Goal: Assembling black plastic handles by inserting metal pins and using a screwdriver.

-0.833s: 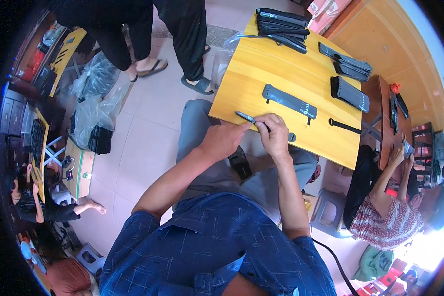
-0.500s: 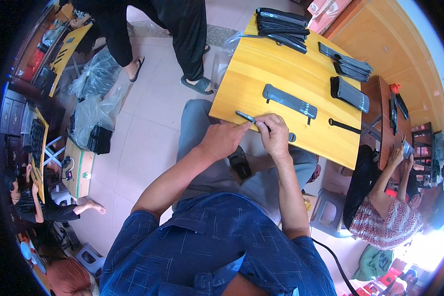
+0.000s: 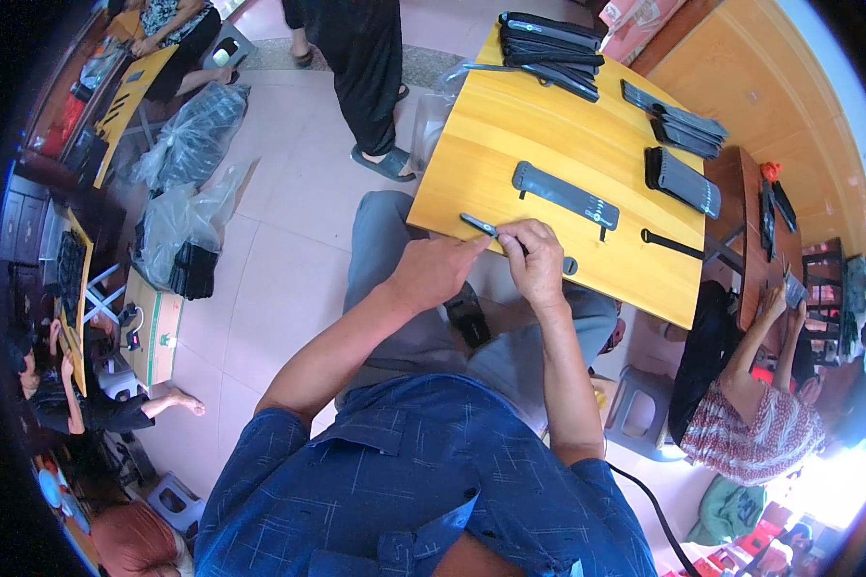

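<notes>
At the near edge of the yellow table (image 3: 471, 163), my two hands meet over a small dark strip (image 3: 475, 224) with a pale mark, its end lying on the tabletop. My right hand (image 3: 537, 262) pinches the strip between thumb and bent fingers, hiding part of it. My left hand (image 3: 438, 269) is closed, with its fingertips against the strip's near side. Just beyond lies a long flat dark-grey piece (image 3: 563, 197) with printed marks and two short black tabs. A black strap (image 3: 672, 244) with a looped end rests to its right.
Stacked black pieces (image 3: 548, 58) stand at the table's far end, with grey stacks (image 3: 683, 183) along its right side. A standing person's leg (image 3: 370, 96) is beyond the left edge. Plastic bags (image 3: 188, 212) lie on the floor. Another person (image 3: 755, 423) works at right.
The standing person's other leg has shifted back, uncovering a seated person at the far left. My hands and the strip have hardly moved.
</notes>
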The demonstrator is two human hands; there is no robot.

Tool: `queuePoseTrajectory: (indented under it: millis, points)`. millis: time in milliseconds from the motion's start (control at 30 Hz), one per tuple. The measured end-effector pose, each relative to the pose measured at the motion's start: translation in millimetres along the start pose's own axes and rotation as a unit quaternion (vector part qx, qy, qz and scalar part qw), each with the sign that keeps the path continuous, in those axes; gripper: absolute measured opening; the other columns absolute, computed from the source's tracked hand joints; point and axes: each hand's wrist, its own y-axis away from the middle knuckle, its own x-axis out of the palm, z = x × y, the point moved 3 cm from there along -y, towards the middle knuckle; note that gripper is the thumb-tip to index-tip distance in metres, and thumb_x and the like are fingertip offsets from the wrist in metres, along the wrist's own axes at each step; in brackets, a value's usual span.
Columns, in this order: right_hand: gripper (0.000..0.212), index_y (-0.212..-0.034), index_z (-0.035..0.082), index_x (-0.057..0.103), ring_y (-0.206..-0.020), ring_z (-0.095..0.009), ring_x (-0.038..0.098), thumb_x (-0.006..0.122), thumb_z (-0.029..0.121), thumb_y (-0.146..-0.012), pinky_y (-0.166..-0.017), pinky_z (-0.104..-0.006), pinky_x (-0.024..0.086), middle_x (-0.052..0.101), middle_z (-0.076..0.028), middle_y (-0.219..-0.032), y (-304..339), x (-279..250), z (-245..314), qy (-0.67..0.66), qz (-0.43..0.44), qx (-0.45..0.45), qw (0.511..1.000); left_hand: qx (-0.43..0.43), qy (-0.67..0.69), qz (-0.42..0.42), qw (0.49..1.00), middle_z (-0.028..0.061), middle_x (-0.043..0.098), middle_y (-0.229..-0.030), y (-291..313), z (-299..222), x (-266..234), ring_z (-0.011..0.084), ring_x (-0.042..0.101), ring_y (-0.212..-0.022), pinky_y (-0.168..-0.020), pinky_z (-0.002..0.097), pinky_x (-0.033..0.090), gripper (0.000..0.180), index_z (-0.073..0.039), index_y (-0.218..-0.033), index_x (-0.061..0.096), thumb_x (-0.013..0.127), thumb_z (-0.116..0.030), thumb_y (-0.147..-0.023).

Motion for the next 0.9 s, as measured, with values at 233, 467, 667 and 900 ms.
queuePoseTrajectory:
  millis: [233,467,667,900]
  points:
    - [0.007,-0.095,0.007,0.078,-0.092,-0.032,0.069,0.075,0.010,-0.089,-0.085,-0.0417,0.055,0.073,-0.011,-0.093,0.2,1.5,0.3,-0.007,0.002,0.008,1.000,0.033,-0.042,-0.030,0.998,0.0094,0.075,-0.088,0.3,3.8,3.3,0.0289,0.075,-0.075,-0.059,0.0416,0.058,0.033,-0.015,-0.130,0.069,0.056,-0.019,-0.101]
    - [0.008,-0.095,0.007,0.078,-0.093,-0.033,0.069,0.074,0.010,-0.090,-0.085,-0.0431,0.055,0.073,-0.012,-0.093,0.1,1.0,0.3,0.003,0.005,0.009,1.000,0.052,-0.050,-0.032,0.997,0.0088,0.074,-0.087,-0.5,2.1,0.7,0.0277,0.075,-0.075,-0.061,0.0405,0.059,0.034,-0.015,-0.131,0.068,0.057,-0.018,-0.099]
    - [0.007,-0.096,0.006,0.078,-0.090,-0.033,0.069,0.074,0.008,-0.090,-0.082,-0.0411,0.055,0.073,-0.013,-0.093,-0.7,0.3,0.3,-0.004,-0.002,-0.002,1.000,0.051,-0.064,-0.010,0.997,0.0086,0.074,-0.088,-3.2,0.7,-4.8,0.0272,0.075,-0.076,-0.062,0.0401,0.059,0.033,-0.016,-0.130,0.069,0.057,-0.018,-0.099]
    - [0.007,-0.096,0.006,0.078,-0.091,-0.032,0.070,0.074,0.007,-0.090,-0.083,-0.0412,0.055,0.073,-0.013,-0.093,-1.2,0.1,2.5,0.000,0.000,-0.001,1.000,0.063,-0.041,-0.029,0.997,0.0090,0.073,-0.086,-2.3,3.6,-4.8,0.0283,0.074,-0.076,-0.062,0.0409,0.058,0.032,-0.016,-0.129,0.069,0.058,-0.017,-0.098]
